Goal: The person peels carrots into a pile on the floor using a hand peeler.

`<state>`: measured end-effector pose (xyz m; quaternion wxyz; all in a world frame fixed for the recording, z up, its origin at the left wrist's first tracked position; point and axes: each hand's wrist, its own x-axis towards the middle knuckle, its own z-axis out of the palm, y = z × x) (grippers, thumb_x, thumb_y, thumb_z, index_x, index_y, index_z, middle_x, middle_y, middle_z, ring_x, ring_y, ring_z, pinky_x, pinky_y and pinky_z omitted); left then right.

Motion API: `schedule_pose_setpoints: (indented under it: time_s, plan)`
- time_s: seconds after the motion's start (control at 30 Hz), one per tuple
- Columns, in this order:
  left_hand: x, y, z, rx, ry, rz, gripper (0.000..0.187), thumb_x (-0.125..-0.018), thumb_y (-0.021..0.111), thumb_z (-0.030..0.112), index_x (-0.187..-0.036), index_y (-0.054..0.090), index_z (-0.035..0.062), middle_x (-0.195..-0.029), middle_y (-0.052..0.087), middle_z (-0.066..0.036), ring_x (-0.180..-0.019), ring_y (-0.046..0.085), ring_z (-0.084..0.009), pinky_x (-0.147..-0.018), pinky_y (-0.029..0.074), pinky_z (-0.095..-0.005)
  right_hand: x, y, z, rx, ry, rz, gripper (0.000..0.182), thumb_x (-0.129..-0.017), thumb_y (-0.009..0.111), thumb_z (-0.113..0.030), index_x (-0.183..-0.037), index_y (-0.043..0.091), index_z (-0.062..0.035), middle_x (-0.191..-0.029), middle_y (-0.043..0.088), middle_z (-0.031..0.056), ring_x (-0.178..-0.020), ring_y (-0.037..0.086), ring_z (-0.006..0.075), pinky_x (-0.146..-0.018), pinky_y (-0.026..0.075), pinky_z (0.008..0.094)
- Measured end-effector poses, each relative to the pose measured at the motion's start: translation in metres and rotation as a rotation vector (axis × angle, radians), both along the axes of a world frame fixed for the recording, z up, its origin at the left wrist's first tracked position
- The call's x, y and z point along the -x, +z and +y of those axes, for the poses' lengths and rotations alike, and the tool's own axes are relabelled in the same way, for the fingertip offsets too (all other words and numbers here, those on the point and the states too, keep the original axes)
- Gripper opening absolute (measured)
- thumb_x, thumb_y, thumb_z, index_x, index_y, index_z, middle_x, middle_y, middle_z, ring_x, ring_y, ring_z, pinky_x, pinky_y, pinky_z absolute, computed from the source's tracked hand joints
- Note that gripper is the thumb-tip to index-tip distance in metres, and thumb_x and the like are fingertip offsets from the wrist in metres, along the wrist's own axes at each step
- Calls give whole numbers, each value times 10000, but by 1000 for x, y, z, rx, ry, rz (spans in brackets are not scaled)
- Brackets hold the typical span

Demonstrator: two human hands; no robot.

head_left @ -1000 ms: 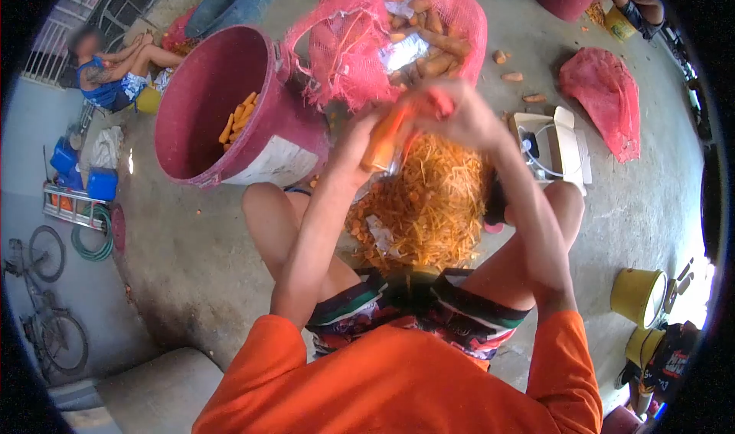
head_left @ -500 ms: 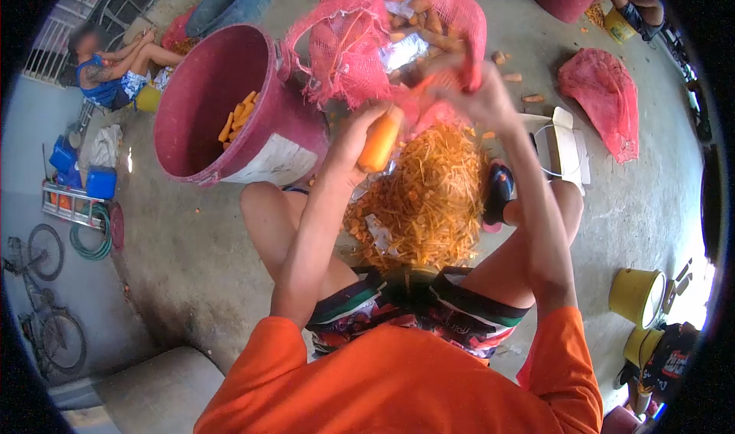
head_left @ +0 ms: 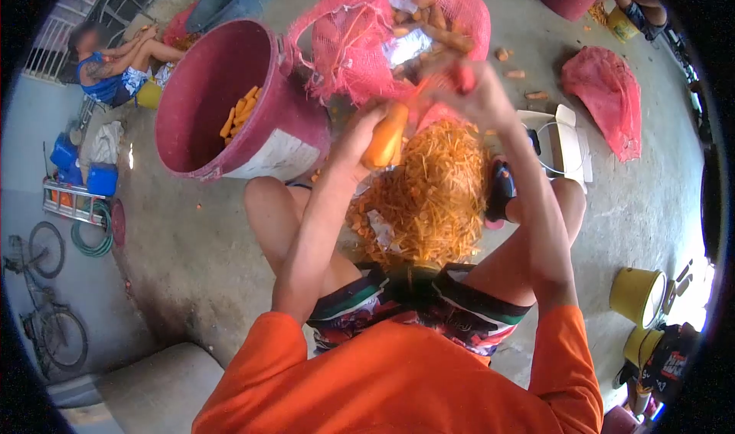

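A peeled orange carrot (head_left: 386, 137) is gripped in my left hand (head_left: 358, 137), above the heap of orange peelings (head_left: 436, 197) on the floor between my legs. My right hand (head_left: 475, 93) is blurred by motion, up and to the right of the carrot, closed around a red-orange tool whose shape is smeared. Beyond both hands lies a pink mesh sack (head_left: 348, 40), open, with unpeeled carrots (head_left: 444, 36) and paper inside. Several peeled carrots (head_left: 242, 114) lie in the large tilted pink tub (head_left: 287, 112) at the left.
Another pink sack (head_left: 605, 97) and a white box (head_left: 565, 147) lie on the floor (head_left: 184, 265) to the right. Yellow buckets (head_left: 638, 292) stand at the far right. A person (head_left: 115, 66) sits at the upper left; another person's legs (head_left: 641, 13) show at the upper right.
The carrot in my left hand has turned slightly and shifted a little. My right hand stays blurred near the same place. The view has shifted slightly.
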<state>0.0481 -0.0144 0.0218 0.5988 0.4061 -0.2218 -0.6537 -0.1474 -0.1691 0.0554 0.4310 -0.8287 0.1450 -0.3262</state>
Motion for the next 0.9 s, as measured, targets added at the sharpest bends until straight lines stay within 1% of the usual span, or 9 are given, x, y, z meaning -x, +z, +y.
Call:
schedule_pose_setpoints:
  time_s: [0.13,0.2,0.27,0.47,0.57,0.67,0.73,0.8,0.9]
  plan:
    - [7,-1,-6,8,46,43,287,-1000,635,302,-1156,619,62,-1001,687,-71,-793,694,-158,-573,586,-281,8,13,3,-165,9,-106,233,-839,777,-21,-1060,707,-14,-1025,745,74,-926,691,146,-854,555,318]
    - [4,-11,-11,62,-1,123,297,-1003,625,290,-1176,617,49,-994,692,-70,-802,698,-163,-592,596,-294,-2,19,31,230,159,-65,246,-818,800,-36,-1050,717,-21,-1039,753,71,-913,691,146,-854,560,324]
    - [10,-10,-7,5,74,116,229,-1018,602,273,-1134,625,77,-943,674,-67,-744,680,-170,-581,571,-280,-3,21,30,185,202,-5,250,-824,811,-68,-1058,728,-31,-1041,761,65,-927,697,147,-853,566,329]
    - [3,-4,-6,-46,-48,319,441,-980,616,434,-1149,610,26,-884,685,-94,-694,649,-146,-536,539,-292,19,-9,-42,20,-265,-148,225,-895,771,-145,-1055,700,-4,-868,748,102,-771,706,173,-744,549,322]
    - [18,-26,-14,-128,162,-239,479,-921,683,505,-1123,610,77,-882,671,-60,-758,639,-133,-568,532,-272,25,3,-17,366,-378,176,286,-879,777,-175,-1097,692,-10,-869,735,131,-732,688,223,-719,535,338]
    - [6,-3,-11,-73,395,-433,453,-879,771,464,-1098,596,108,-974,652,-28,-851,632,-116,-616,549,-255,25,0,-18,227,-300,172,352,-823,806,-215,-1097,691,-25,-787,672,180,-697,657,301,-694,515,389]
    - [-19,16,-7,49,240,-83,353,-922,768,269,-1154,589,72,-1098,640,-30,-902,664,-140,-685,603,-254,26,-1,-12,239,-286,205,341,-826,790,-196,-1102,681,-28,-816,670,200,-750,651,353,-701,515,409]
    - [-23,18,-4,149,72,49,408,-948,737,240,-1279,575,63,-1116,650,-35,-930,677,-149,-719,615,-276,21,0,-2,274,-237,258,320,-834,757,-159,-1113,662,-32,-872,667,242,-857,639,456,-715,516,449]
    - [-10,16,-6,188,74,143,504,-953,733,258,-1379,538,71,-1142,651,-31,-947,670,-133,-746,606,-280,5,3,15,266,-116,293,298,-855,735,-160,-1103,663,-12,-897,668,253,-882,639,459,-737,517,471]
